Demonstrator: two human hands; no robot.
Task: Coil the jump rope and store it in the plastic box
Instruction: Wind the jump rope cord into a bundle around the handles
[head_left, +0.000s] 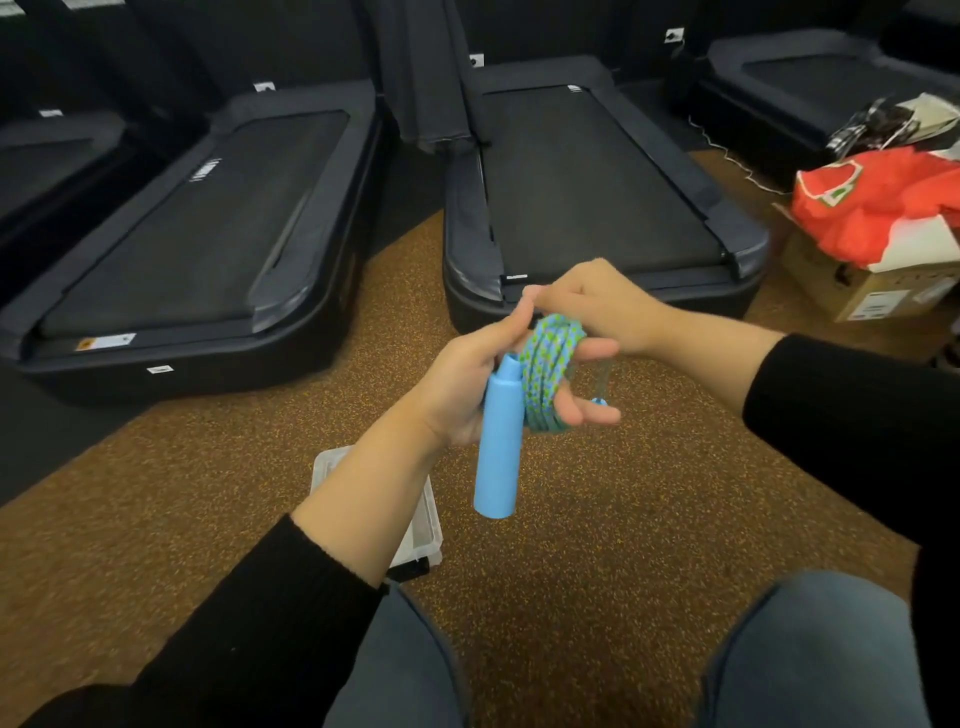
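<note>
The jump rope (545, 371), a green-and-blue braided cord, is wound in several loops around the fingers of my left hand (467, 384). One light blue handle (500, 441) hangs down from that palm. My right hand (597, 306) sits just above and behind the coil, pinching the cord at its top. A small blue piece (600, 402), perhaps the other handle's end, peeks out behind my left fingers. The clear plastic box (423, 525) lies on the floor below my left forearm, which hides most of it.
Brown speckled rubber floor (597, 519) spreads under my hands. Two black treadmills (197, 234) (587, 197) lie ahead. A cardboard box with red fabric (883, 218) stands at the right. My knees in jeans (810, 654) fill the bottom edge.
</note>
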